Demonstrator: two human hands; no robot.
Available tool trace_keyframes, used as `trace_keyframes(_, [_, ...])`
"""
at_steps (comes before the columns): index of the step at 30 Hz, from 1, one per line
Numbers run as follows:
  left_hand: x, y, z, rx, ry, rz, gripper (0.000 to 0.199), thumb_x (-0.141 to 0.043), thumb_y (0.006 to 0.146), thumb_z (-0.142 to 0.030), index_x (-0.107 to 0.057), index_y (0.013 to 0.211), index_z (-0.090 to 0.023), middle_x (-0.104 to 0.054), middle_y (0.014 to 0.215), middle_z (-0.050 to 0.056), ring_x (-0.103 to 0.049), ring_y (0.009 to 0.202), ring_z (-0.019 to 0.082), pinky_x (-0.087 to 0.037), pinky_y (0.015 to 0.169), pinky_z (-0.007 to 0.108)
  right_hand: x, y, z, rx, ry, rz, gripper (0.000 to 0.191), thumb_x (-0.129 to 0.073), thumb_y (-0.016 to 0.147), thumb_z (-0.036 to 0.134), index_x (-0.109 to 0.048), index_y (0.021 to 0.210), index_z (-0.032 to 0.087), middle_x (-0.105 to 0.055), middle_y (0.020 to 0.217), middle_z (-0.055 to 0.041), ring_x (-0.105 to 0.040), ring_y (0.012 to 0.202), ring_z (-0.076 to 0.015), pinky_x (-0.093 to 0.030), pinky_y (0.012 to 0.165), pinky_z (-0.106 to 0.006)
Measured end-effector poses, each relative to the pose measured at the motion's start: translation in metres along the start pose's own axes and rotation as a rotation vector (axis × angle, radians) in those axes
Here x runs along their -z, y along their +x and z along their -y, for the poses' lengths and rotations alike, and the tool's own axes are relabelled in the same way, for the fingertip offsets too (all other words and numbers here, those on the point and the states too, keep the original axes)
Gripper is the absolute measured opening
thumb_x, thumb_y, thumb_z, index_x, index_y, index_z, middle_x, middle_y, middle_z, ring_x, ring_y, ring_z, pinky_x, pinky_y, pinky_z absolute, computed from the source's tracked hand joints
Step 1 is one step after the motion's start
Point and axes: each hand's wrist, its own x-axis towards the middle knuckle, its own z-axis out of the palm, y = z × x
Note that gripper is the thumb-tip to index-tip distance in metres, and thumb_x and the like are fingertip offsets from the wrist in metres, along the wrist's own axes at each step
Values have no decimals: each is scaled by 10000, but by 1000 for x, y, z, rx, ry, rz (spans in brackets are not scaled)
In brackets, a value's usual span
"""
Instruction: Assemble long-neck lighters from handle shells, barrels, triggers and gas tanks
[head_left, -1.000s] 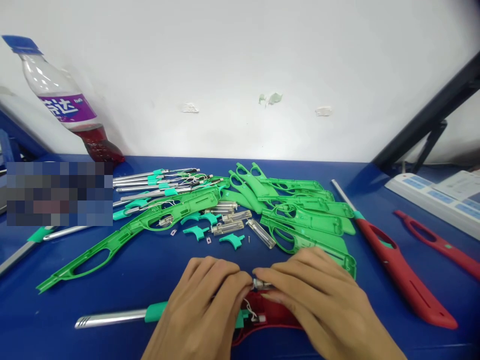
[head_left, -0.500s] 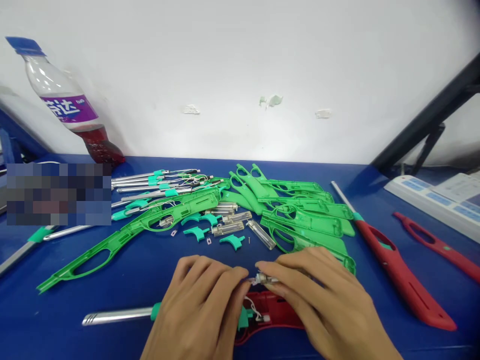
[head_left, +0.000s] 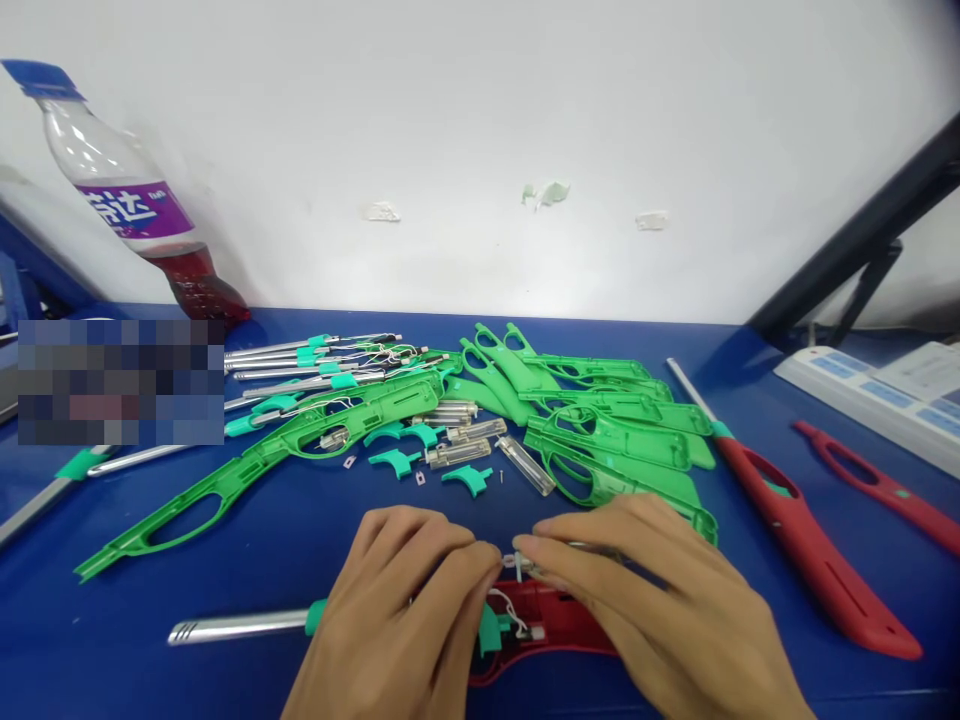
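White wall point(head_left: 465, 120) fills the background, marked by two pale rough patches point(head_left: 381, 211) and, between them, a flaked greenish spot point(head_left: 551, 194). A smooth blue table point(head_left: 247, 540) runs up to it, its surface catching a soft sheen. At the back left, a bottle point(head_left: 135, 208) with a blue cap and purple label holds dark red liquid; at the right, a black brace point(head_left: 817, 240) slants up past a white box-like strip point(head_left: 832, 382) with blue labels.

Across the middle of the table lie silver rods point(head_left: 274, 362) with teal collars and thin wires, an open green shell point(head_left: 225, 495) set diagonally, and a fanned heap of green shells point(head_left: 626, 408). Between these are spare clear tanks point(head_left: 525, 466), loose teal triggers point(head_left: 467, 479), flat clips point(head_left: 420, 479) and one small screw point(head_left: 502, 477). Further right rest a red lighter point(head_left: 817, 560) with a silver tube and a slim red piece point(head_left: 892, 490).

At the near edge, a red shell point(head_left: 555, 610) lies open beneath the hands, with a teal trigger piece point(head_left: 491, 632), white wires point(head_left: 510, 605) and a silver tube point(head_left: 232, 628) extending left. Right hand point(head_left: 660, 600) pinches a clear tank point(head_left: 519, 568) between thumb and fingers, above the shell. Left hand point(head_left: 405, 610) has its fingers bunched, thumb and forefinger pinching a small clip point(head_left: 508, 561) just beside the tank's end; I cannot tell whether clip and tank touch.
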Motion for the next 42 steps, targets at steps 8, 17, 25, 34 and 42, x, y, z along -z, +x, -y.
trace_keyframes(8, [1,3,0,-16,-7,-2,244,-617,987,-28,-648,1136,-218,-714,977,-21,-610,941,144,-465,933,321,3,0,2,19,4,-14,374,-634,999,46,-738,1290,257,-785,1184,20,-697,949,-120,-532,876,-290])
trace_keyframes(17, [2,3,-1,-29,-53,3,240,-622,974,-13,-666,1100,-213,-731,971,-33,-619,905,123,-473,916,306,6,9,5,20,-7,-30,255,-587,1062,123,-745,1225,239,-804,1145,50,-713,926,-105,-538,881,-266])
trace_keyframes(25, [2,6,-2,-18,-87,-23,245,-616,975,-12,-679,1095,-216,-741,977,-31,-621,894,122,-489,890,310,5,7,6,3,1,-54,194,-615,1066,173,-740,1193,249,-815,1111,78,-724,879,-103,-541,861,-272])
trace_keyframes(34, [4,-1,-1,-24,-112,24,277,-608,975,5,-656,1129,-221,-729,993,-14,-601,903,132,-506,862,312,6,6,7,28,-28,-55,182,-599,1087,220,-737,1203,247,-825,1096,72,-752,865,-101,-549,871,-274])
trace_keyframes(42, [2,0,-1,-5,-93,28,287,-589,977,-3,-662,1148,-221,-691,1003,3,-569,923,144,-489,831,313,7,3,7,15,-45,-68,184,-599,1091,227,-737,1209,256,-824,1106,85,-765,898,-95,-512,955,-273])
